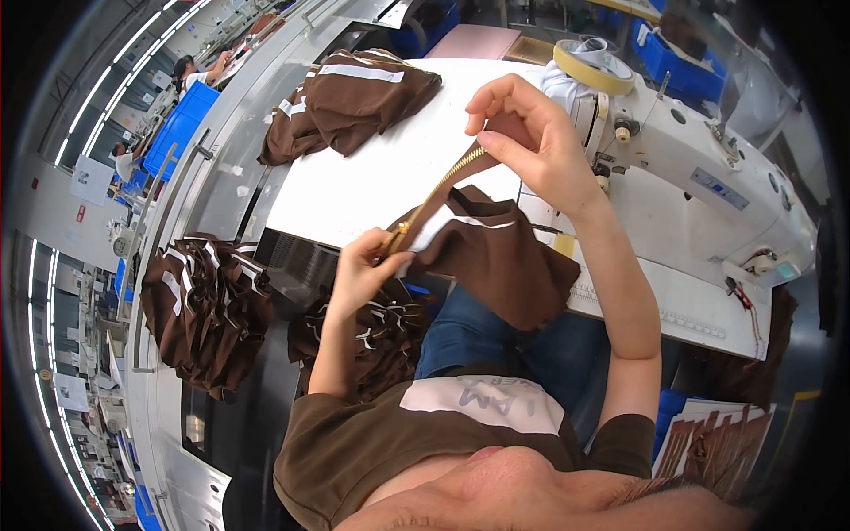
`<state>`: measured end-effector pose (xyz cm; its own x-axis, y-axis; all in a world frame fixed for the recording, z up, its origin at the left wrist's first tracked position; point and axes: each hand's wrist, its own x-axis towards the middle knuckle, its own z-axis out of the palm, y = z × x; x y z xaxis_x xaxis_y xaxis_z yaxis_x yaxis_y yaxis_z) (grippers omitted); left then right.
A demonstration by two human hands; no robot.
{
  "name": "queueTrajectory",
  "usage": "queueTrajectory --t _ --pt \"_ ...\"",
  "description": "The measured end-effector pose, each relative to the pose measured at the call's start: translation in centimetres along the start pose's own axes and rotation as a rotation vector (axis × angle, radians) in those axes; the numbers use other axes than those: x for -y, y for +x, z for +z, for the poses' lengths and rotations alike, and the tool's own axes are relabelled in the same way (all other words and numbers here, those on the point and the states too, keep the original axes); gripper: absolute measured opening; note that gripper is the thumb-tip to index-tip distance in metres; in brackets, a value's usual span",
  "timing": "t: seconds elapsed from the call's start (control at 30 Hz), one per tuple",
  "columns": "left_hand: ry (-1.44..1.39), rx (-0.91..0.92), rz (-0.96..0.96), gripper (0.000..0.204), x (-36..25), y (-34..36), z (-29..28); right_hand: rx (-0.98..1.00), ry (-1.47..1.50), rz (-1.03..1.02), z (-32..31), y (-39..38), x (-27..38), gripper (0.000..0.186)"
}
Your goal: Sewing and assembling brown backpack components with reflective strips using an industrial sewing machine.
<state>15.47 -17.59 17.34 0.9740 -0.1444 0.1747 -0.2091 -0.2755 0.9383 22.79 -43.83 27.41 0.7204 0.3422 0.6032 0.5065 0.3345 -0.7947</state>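
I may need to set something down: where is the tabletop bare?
The white tabletop has bare room between the brown fabric pile and the zipper held by the left hand and right hand, and also between the pile and the right hand. It is crowded beside the sewing machine, where the tape roll and white cloth sit together.

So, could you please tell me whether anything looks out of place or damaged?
Nothing clearly stands out: the gold-toothed zipper is held between the left hand and right hand with no visible break, and the brown fabric piece below is creased but shows no obvious damage.
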Motion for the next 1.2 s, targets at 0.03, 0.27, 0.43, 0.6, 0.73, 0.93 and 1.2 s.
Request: queueTrajectory --t 0.03,0.27,0.43,0.6,0.73,0.93,1.2 --pt "-0.054 -0.033 -0.047 0.016 -0.3 -0.3 -0.9 0.010 -0.070 0.012 -0.3 0.2 -0.5 0.016" --pt "0.604 -0.546 0.388 0.027 -3.1 3.6 -1.2 0.009 0.307 0.169 4.2 1.0 0.4 0.017" --pt "0.235 -0.359 0.357 0.022 -8.8 3.5 1.9 0.121 0.091 0.100 6.5 2.3 3.2 0.023" --pt "-0.022 -0.093 0.169 0.013 -6.8 4.0 1.3 -0.073 0.170 0.185 4.1 2.0 -0.7 0.051" --pt "0.015 -0.051 0.057 0.015 -4.8 4.3 2.0 -0.233 -0.440 0.384 4.6 -2.5 -4.3 0.102" --pt "-0.271 0.065 -0.103 0.014 -4.5 3.8 3.4 -0.202 -0.337 0.510 4.2 -6.7 -5.9 0.035" --pt "-0.392 0.011 -0.071 0.009 -5.0 2.5 4.0 -0.222 -0.061 0.461 4.4 -7.1 -4.0 0.010"
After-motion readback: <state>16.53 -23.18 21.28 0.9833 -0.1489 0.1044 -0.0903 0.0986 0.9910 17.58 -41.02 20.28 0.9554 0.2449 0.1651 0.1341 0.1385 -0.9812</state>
